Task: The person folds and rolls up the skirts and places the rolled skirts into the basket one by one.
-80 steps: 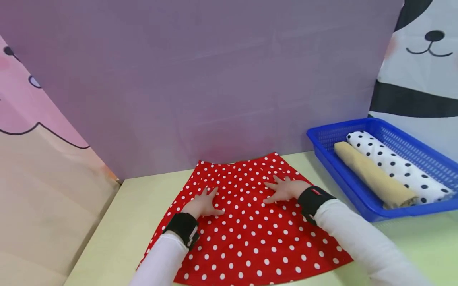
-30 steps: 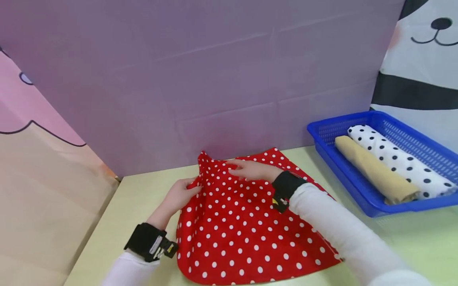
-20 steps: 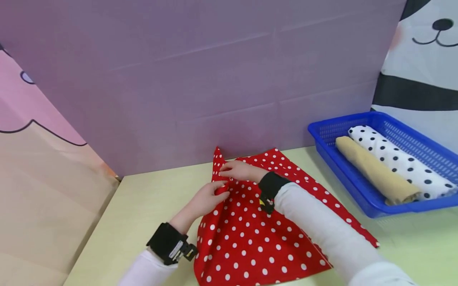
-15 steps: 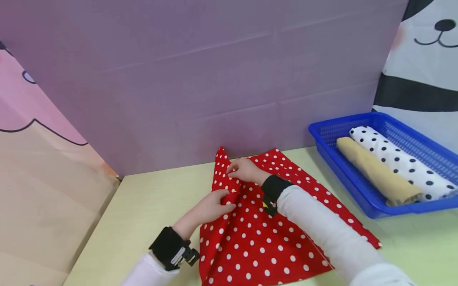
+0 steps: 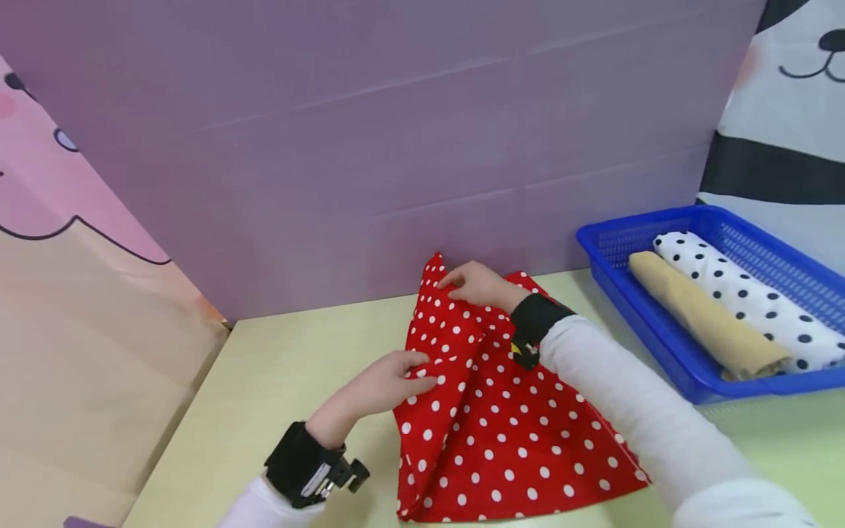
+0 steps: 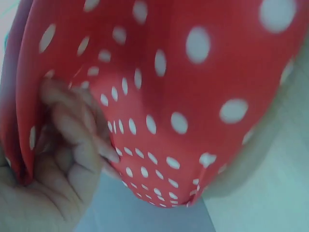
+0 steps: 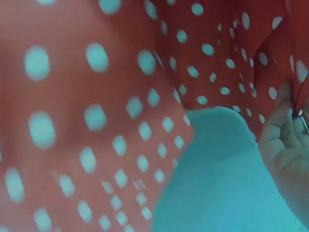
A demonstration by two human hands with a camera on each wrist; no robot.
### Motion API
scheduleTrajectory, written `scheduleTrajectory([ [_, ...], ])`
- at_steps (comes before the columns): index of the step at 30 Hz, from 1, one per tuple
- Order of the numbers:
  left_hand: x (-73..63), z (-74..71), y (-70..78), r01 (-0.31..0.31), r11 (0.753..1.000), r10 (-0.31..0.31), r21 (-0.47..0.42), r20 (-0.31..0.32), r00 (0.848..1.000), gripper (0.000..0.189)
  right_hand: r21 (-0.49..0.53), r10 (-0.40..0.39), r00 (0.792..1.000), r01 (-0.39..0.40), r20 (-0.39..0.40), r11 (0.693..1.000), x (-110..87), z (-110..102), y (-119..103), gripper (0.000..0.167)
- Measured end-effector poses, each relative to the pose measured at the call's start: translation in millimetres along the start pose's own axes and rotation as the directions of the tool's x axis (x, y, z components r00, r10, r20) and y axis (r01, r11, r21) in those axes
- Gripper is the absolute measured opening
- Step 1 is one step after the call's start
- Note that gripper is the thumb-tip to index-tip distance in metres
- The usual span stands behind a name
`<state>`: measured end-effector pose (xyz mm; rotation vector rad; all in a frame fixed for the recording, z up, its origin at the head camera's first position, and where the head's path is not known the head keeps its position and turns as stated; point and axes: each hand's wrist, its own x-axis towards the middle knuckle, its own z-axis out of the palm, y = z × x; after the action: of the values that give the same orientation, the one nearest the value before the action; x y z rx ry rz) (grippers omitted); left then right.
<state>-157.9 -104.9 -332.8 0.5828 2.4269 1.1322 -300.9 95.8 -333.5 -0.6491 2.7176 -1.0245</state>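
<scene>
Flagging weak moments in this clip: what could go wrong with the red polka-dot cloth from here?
The folded-over side of the red polka-dot cloth looks rumpled, so the fold may end up crooked. If the left hand or right hand loses its grip, that side could slump. The right sleeve crosses over the cloth's right side and might drag it out of line.

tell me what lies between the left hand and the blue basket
In the head view, going from the left hand to the blue basket: the red dotted cloth, the right arm's white sleeve, then a strip of table.
</scene>
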Motion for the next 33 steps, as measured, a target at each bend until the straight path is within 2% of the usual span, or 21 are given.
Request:
scheduleTrajectory([
  [4,3.3,10.2,24.6,-0.093,0.991,0.091,-0.098,-0.030,0.995,0.025,-0.052,-0.023,1.000,0.023,0.000,0.998,-5.6,-34.2,6.0,0.027],
  [8,12.0,23.0,48.8,-0.167,0.981,0.163,-0.098,-0.048,0.985,0.017,-0.118,-0.014,1.000,0.015,0.012,0.993,-13.2,-56.5,17.2,0.025],
  [12,26.0,40.8,60.7,-0.204,0.978,0.201,-0.054,-0.044,0.979,0.009,-0.187,0.013,0.999,-0.006,0.037,0.982,-20.5,-60.7,35.1,0.023],
  [14,34.0,52.7,62.1,-0.192,0.981,0.192,-0.037,-0.026,0.981,0.010,-0.217,0.028,0.999,-0.018,0.044,0.976,-24.6,-58.2,46.3,0.021],
  [18,49.9,78.6,59.8,-0.134,0.991,0.135,-0.025,0.049,0.990,0.014,-0.243,0.078,0.995,-0.061,0.061,0.968,-34.4,-49.8,67.7,0.018],
  [23,63.9,103.5,50.0,-0.086,0.988,0.066,0.125,0.156,0.986,0.012,-0.254,0.144,0.983,-0.111,0.115,0.961,-43.0,-33.2,92.8,0.015],
  [26,67.7,109.7,44.1,-0.064,0.974,0.016,0.218,0.212,0.977,0.014,-0.235,0.214,0.966,-0.177,0.145,0.956,-45.3,-22.0,102.9,0.017],
  [28,68.3,110.9,39.3,-0.051,0.963,-0.010,0.266,0.223,0.975,0.017,-0.227,0.245,0.954,-0.204,0.170,0.952,-45.7,-17.9,106.4,0.020],
  [30,68.1,110.4,34.7,-0.037,0.948,-0.033,0.317,0.214,0.976,0.021,-0.205,0.253,0.948,-0.213,0.194,0.955,-46.2,-16.0,107.3,0.023],
  [33,64.8,106.4,26.2,-0.026,0.922,-0.055,0.387,0.197,0.979,0.025,-0.178,0.203,0.950,-0.163,0.239,0.970,-46.8,-16.5,104.9,0.025],
])
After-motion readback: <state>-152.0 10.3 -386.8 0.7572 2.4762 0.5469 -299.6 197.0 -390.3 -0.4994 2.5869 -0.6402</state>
